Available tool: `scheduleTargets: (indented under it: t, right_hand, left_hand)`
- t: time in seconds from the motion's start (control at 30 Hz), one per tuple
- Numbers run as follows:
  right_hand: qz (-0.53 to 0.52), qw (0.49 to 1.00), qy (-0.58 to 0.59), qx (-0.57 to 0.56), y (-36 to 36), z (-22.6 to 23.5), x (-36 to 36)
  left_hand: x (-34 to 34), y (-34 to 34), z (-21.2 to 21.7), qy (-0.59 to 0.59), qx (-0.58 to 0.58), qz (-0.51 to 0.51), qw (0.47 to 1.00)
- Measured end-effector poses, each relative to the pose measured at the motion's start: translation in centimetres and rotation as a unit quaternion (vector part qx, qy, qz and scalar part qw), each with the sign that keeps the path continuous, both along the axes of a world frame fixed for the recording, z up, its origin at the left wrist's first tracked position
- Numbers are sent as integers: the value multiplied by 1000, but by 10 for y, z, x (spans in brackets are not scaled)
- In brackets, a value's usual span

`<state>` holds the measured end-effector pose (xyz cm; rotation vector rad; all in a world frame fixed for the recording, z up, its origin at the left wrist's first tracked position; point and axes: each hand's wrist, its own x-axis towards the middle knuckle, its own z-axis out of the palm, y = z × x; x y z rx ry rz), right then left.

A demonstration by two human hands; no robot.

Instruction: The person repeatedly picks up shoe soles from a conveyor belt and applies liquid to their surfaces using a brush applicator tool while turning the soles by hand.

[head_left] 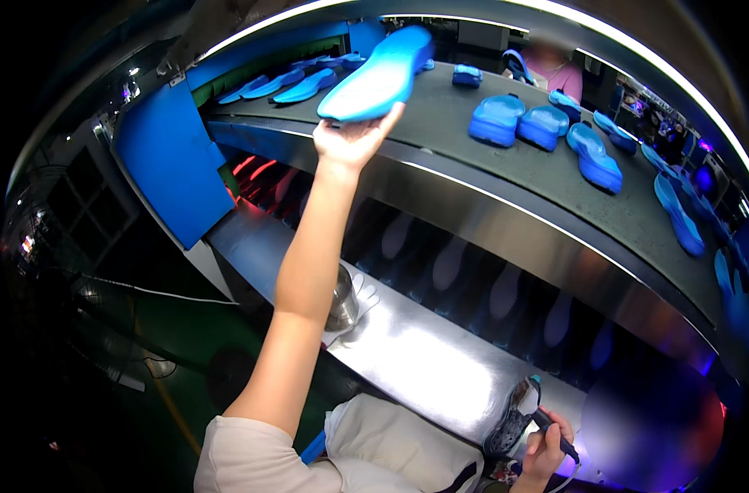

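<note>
My left hand [356, 141] is raised at the end of a stretched arm and holds a blue shoe sole [376, 76] by its near end, over the conveyor belt [432, 107]. The thumb lies along the sole's right edge and the other fingers are mostly hidden beneath it. Low at the right, my right hand [545, 448] is closed round a black pen-like tool [555, 434]; a thin pale cord shows below it. Just left of that hand, a dark shoe-like piece with a pale part [510, 419] sits at the edge of the metal shelf [424, 361].
Several blue soles [543, 127] lie along the belt, on both sides. Below it, a lower level carries pale sole shapes [448, 263]. A metal cup [342, 302] stands on the shelf beside a white glove-like item [364, 296]. Across the belt is a person in pink [562, 76].
</note>
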<state>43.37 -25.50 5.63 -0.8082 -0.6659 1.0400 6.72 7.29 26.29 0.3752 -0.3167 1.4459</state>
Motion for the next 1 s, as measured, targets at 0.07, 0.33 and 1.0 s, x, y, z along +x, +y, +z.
scheduleTargets:
  t: [0.07, 0.33, 1.0]
  right_hand:
    - [0, 1000, -13, -9, 1, -4, -2]
    - [-71, 992, 51, -87, -16, 8, -11]
    - [-115, 986, 71, -94, 15, 12, -9]
  left_hand:
    - [11, 40, 9, 15, -234, 170, 957]
    - [124, 46, 16, 848, 244, 440, 167]
    - [39, -162, -206, 326, 48, -208, 921]
